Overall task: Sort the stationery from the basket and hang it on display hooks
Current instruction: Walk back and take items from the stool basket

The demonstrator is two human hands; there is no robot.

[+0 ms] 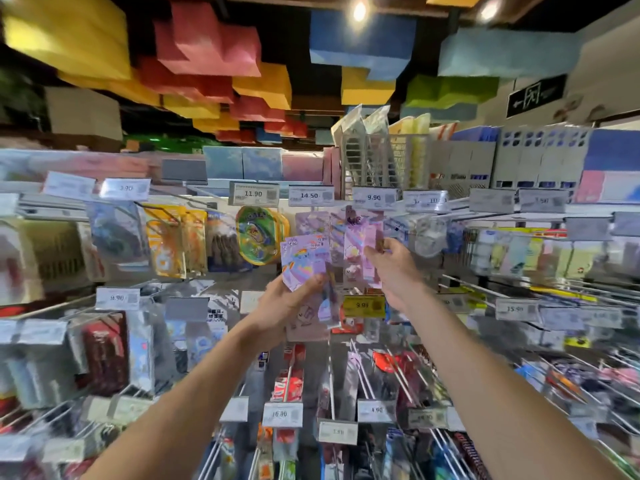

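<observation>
Lilac packs [304,259], upright: left hand [287,301] grips a fanned few. Right hand [393,268], nearer the rack [491,216], pinches one pink pack [370,245] upright below the 9.90 price tag [374,197].

Far above the left hand [287,303] and the right hand [391,268], a dark ceiling [287,36] carries hanging blocks [207,39] in yellow, red, blue and green, with two round spotlights [359,11] glowing among them. Up and to the right of the right hand a dark exit sign [536,95] hangs against a pale wall [609,46], and grey file boxes [540,157] stand in a row beneath it. White price tags [254,194] run in rows above and below both hands, one yellow tag [363,305] just below the right hand.
</observation>
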